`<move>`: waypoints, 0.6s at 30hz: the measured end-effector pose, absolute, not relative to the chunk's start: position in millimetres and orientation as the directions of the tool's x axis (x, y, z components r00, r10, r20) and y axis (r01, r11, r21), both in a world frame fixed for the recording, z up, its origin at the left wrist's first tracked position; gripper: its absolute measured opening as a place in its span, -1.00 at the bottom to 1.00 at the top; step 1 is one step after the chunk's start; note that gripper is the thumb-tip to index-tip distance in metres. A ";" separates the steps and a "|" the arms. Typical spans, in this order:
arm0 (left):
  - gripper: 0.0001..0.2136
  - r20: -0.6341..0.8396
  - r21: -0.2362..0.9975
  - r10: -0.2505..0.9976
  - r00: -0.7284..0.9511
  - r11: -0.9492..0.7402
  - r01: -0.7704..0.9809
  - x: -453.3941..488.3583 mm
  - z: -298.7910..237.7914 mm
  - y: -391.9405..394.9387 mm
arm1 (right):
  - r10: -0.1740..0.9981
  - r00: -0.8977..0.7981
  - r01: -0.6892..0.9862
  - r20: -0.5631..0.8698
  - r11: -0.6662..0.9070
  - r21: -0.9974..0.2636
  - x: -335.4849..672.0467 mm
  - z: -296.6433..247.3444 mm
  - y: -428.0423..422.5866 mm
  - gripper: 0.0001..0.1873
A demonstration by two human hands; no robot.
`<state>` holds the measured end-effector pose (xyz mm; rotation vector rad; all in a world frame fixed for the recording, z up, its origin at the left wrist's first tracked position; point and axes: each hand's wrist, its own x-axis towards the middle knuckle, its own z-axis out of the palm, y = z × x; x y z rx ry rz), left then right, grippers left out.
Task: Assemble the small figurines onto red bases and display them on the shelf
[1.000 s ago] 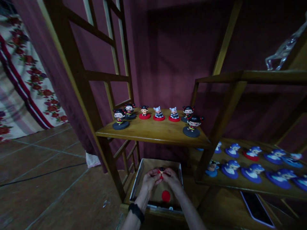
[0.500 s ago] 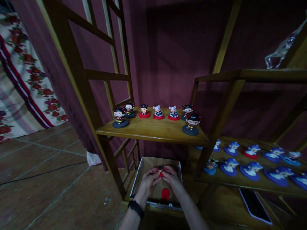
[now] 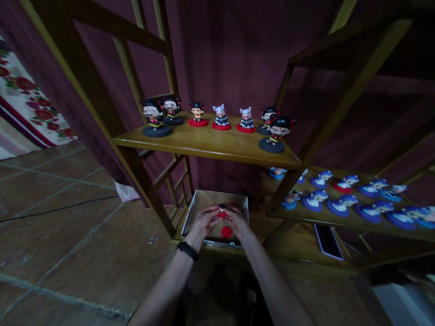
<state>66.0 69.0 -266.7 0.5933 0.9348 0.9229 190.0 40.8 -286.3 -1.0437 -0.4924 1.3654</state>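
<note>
Between both hands, over a shallow cardboard box (image 3: pixel 197 199), is a small black-haired figurine (image 3: pixel 222 208) with a red base. My left hand (image 3: pixel 205 219) grips it from the left, the fingers closed at its edge. From the other side my right hand (image 3: pixel 237 218) pinches the same figurine. Just below them a round red disc (image 3: pixel 226 232) lies on the floor of the box. The fingertips partly cover the figurine's lower part.
Above the box, a wooden shelf (image 3: pixel 204 147) carries several figurines, among them a dark-based one (image 3: pixel 277 133) at its front right corner. Several blue-haired figurines (image 3: pixel 314 199) stand on the right-hand shelf. A phone (image 3: pixel 328 241) lies under it. A cable (image 3: pixel 61 209) crosses the tiled floor.
The view has tilted down and shifted, so the shelves and box appear higher. Both hands still hold the figurine over the box.
</note>
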 end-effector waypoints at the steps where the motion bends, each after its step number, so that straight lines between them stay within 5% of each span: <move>1: -0.86 -0.414 0.773 0.869 0.271 0.493 -0.399 65.7 -267.1 69.6 | 0.940 0.203 -0.552 -0.274 -0.122 -0.825 189.4 -287.7 41.7 -0.75; 10: -0.88 -0.498 0.714 0.815 0.296 0.579 -0.393 64.6 -271.7 77.9 | 0.950 0.174 -0.517 -0.261 -0.138 -0.845 188.1 -281.5 39.8 -0.76; 18: -0.85 -0.500 0.658 0.813 0.299 0.581 -0.479 63.1 -272.8 83.9 | 0.959 0.273 -0.199 -0.077 -0.022 -0.980 190.1 -276.0 43.6 -0.78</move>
